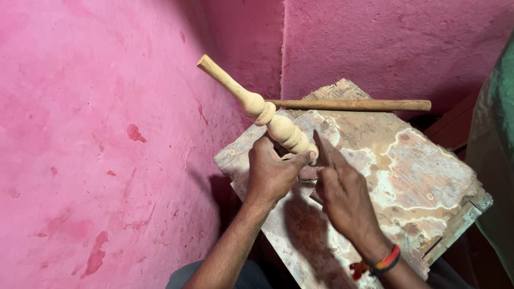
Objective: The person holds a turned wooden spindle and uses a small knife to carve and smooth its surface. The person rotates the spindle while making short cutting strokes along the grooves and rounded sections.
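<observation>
Head view: left hand is clenched around the lower end of a turned wooden spindle, thumb laid across the last bead, fingers wrapped behind it. The spindle runs up and to the left out of the fist, tilted, its thin plain end highest and free in the air in front of the pink wall; the beaded, thicker section sits just above the thumb. Right hand is closed on a flat dark blade-like tool, whose upper end stands just beside the spindle's lower beads; whether the edge touches the wood cannot be told. The two hands are touching or nearly so at the spindle's base. The right wrist carries a red, orange and black band. Under both hands lies a worn wooden board, stained pale and brown, set cornerwise against the wall corner. At its far edge rests a plain round wooden stick, lying level, its left end passing behind the spindle. Count: one spindle, one blade tool, one stick, one board. No containers in view. A green cloth fills the right edge.
</observation>
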